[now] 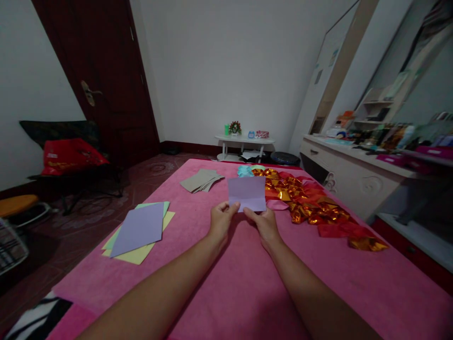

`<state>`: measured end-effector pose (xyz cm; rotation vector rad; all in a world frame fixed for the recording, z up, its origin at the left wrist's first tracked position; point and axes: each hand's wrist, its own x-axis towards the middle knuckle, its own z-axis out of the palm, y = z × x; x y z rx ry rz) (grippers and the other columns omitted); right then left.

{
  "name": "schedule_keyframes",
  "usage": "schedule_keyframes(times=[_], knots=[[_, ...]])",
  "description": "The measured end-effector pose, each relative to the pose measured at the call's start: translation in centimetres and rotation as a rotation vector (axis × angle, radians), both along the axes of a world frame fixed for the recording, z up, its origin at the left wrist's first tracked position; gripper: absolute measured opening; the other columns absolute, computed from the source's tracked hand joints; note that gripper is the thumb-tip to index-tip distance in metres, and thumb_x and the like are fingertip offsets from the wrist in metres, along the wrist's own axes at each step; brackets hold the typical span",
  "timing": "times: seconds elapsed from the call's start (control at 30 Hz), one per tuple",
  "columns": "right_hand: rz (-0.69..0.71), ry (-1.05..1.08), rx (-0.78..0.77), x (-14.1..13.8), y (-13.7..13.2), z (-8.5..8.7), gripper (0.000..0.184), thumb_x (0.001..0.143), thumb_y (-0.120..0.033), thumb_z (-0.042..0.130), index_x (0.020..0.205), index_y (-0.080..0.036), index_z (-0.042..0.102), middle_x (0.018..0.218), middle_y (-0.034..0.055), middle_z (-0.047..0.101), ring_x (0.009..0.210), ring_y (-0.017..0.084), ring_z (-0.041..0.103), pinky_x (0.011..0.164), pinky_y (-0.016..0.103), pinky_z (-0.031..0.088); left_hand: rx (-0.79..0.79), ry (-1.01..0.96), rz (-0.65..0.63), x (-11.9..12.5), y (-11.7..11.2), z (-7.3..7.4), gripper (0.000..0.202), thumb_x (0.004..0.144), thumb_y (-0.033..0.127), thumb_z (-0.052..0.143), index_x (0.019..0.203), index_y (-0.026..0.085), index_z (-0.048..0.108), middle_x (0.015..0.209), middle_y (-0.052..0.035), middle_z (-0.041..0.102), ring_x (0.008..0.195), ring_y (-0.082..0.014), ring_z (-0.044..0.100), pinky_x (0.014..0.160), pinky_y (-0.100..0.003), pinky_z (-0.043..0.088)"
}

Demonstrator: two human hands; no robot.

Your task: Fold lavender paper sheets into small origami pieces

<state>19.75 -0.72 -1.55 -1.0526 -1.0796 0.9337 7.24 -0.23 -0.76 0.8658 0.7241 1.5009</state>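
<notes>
A creased sheet of purple paper (247,191) is held up in front of me, over a pink cloth-covered surface (226,274). My left hand (222,219) pinches its lower left corner, thumb on the near face. At the lower right edge, my right hand (264,224) grips the same sheet with its thumb on the near side. The fingers behind the paper are partly hidden. To the left lies a stack of coloured paper (138,231), purple on top with green and yellow below. Farther back sits a fanned pile of grey-beige paper pieces (201,181).
Folded gold and red foil pieces (300,193) spread along the right side, with light blue ones (245,171) at the far edge. A white dresser (354,165) stands to the right. On the left are a chair with a red bag (72,156) and a dark door (95,71).
</notes>
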Motion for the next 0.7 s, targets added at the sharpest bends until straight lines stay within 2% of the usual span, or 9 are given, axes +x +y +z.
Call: schedule_keyframes(times=[0.1, 0.2, 0.33, 0.43, 0.57, 0.7], knots=[[0.003, 0.037, -0.024, -0.1, -0.1, 0.0, 0.03, 0.062, -0.04, 0.078, 0.074, -0.016, 0.063, 0.053, -0.0042, 0.056, 0.045, 0.01, 0.043, 0.045, 0.023, 0.032, -0.013, 0.036, 0.026, 0.0, -0.3, 0.5, 0.029, 0.057, 0.033, 0.081, 0.07, 0.011, 0.067, 0.068, -0.0041, 0.068, 0.059, -0.0119, 0.06, 0.062, -0.025, 0.047], [0.011, 0.051, -0.028, -0.2, -0.4, 0.2, 0.03, 0.061, -0.039, 0.078, 0.07, -0.016, 0.061, 0.053, -0.004, 0.054, 0.046, 0.009, 0.042, 0.045, 0.023, 0.032, -0.028, 0.092, 0.037, -0.3, -0.5, 1.2, 0.031, 0.052, 0.032, 0.083, 0.068, 0.011, 0.067, 0.067, -0.0043, 0.068, 0.057, -0.0119, 0.059, 0.06, -0.025, 0.046], [0.04, 0.08, -0.027, -0.2, -0.6, 0.5, 0.03, 0.061, -0.038, 0.078, 0.068, -0.015, 0.059, 0.053, -0.0041, 0.053, 0.046, 0.009, 0.042, 0.046, 0.023, 0.032, -0.009, 0.179, 0.051, -0.6, -0.4, 1.5, 0.031, 0.056, 0.033, 0.08, 0.07, 0.01, 0.065, 0.066, -0.0048, 0.067, 0.056, -0.0116, 0.058, 0.058, -0.024, 0.046], [0.044, 0.086, -0.029, -0.1, -0.5, 0.4, 0.029, 0.062, -0.038, 0.077, 0.068, -0.016, 0.059, 0.052, -0.0042, 0.053, 0.046, 0.009, 0.042, 0.045, 0.023, 0.031, 0.0, 0.201, 0.093, -1.0, -0.2, 1.5, 0.033, 0.062, 0.032, 0.076, 0.083, 0.01, 0.062, 0.068, -0.0042, 0.066, 0.056, -0.0116, 0.058, 0.057, -0.023, 0.046], [0.05, 0.09, -0.025, 0.1, -0.3, 0.2, 0.028, 0.065, -0.039, 0.076, 0.068, -0.016, 0.059, 0.051, -0.004, 0.054, 0.045, 0.009, 0.043, 0.045, 0.023, 0.031, 0.096, 0.287, 0.177, -1.7, 0.1, 1.4, 0.041, 0.067, 0.029, 0.071, 0.102, 0.018, 0.054, 0.066, 0.0019, 0.063, 0.053, -0.0104, 0.055, 0.049, -0.019, 0.042], [0.063, 0.111, -0.007, 0.1, -0.3, 0.2, 0.028, 0.065, -0.038, 0.075, 0.068, -0.016, 0.059, 0.052, -0.0039, 0.054, 0.045, 0.009, 0.043, 0.044, 0.023, 0.031, 0.285, 0.425, 0.167, -2.2, 0.3, 1.5, 0.01, 0.071, 0.024, 0.064, 0.077, 0.016, 0.063, 0.07, -0.0012, 0.062, 0.061, -0.0107, 0.057, 0.055, -0.019, 0.043]])
